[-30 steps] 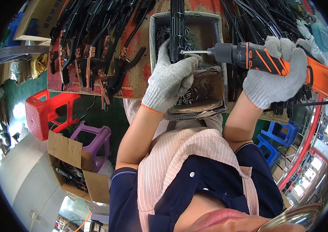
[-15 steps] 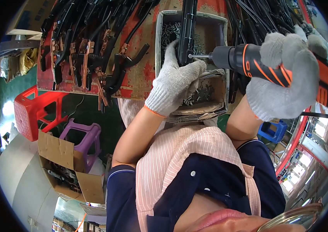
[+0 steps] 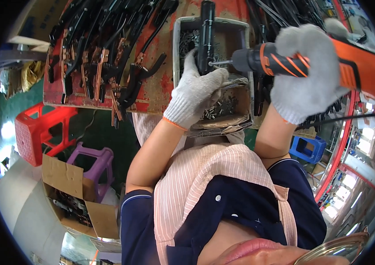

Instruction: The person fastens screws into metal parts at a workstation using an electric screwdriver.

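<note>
My left hand (image 3: pixel 194 97), in a white knit glove, grips the lower end of a long black handle (image 3: pixel 206 33), its thumb along the left side. My gloved right hand (image 3: pixel 309 73) is closed around an orange and black power screwdriver (image 3: pixel 242 60). The tool lies nearly level, and its thin bit (image 3: pixel 221 63) points left at a small bright screw spot near the handle's lower end. Whether the bit is seated there is too small to tell. Beneath sits an open cardboard box (image 3: pixel 176 51) with small metal screws or pins (image 3: pixel 213 110) in its two compartments.
Black handles with copper jaws (image 3: pixel 101 66) crowd the red worktable (image 3: pixel 152 90) on the left. More black parts (image 3: pixel 262 88) and cables lie right of the box. Stools in red (image 3: pixel 28 137), purple (image 3: pixel 91 154) and blue (image 3: pixel 309 149) and an open carton (image 3: pixel 103 218) stand below.
My right hand and the screwdriver have shifted left and slightly up, and the tool's rear has tilted. My left hand keeps its grip on the handle. The whole view has shifted a little.
</note>
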`<control>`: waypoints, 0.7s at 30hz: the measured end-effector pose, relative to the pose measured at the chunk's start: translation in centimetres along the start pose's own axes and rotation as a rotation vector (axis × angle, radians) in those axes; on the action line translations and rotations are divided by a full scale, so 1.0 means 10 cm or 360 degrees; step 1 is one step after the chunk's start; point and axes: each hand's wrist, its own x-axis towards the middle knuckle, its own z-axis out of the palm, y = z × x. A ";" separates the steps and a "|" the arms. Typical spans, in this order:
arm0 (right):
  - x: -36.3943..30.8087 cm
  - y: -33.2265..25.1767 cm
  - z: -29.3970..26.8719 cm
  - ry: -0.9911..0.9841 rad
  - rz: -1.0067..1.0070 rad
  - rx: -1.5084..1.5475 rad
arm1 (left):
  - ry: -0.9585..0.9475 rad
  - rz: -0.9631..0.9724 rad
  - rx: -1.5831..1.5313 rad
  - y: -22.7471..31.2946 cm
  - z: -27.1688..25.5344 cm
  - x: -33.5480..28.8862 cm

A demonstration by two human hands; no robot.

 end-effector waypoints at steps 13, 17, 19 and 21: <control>-0.57 -0.97 -0.34 0.0904 -0.0233 -0.0076 | -0.0248 0.0231 0.0023 0.08 -0.01 0.07; -1.01 -1.28 -0.56 0.1290 -0.0040 -0.0159 | -0.0440 0.0385 0.0123 0.18 0.58 -0.02; -1.22 -1.32 -0.75 0.1211 -0.0015 -0.0186 | -0.0630 0.0323 0.0059 0.25 0.85 0.06; -1.29 -1.39 -0.70 0.1447 -0.0293 -0.0043 | -0.0692 0.0327 0.0073 0.14 1.18 0.10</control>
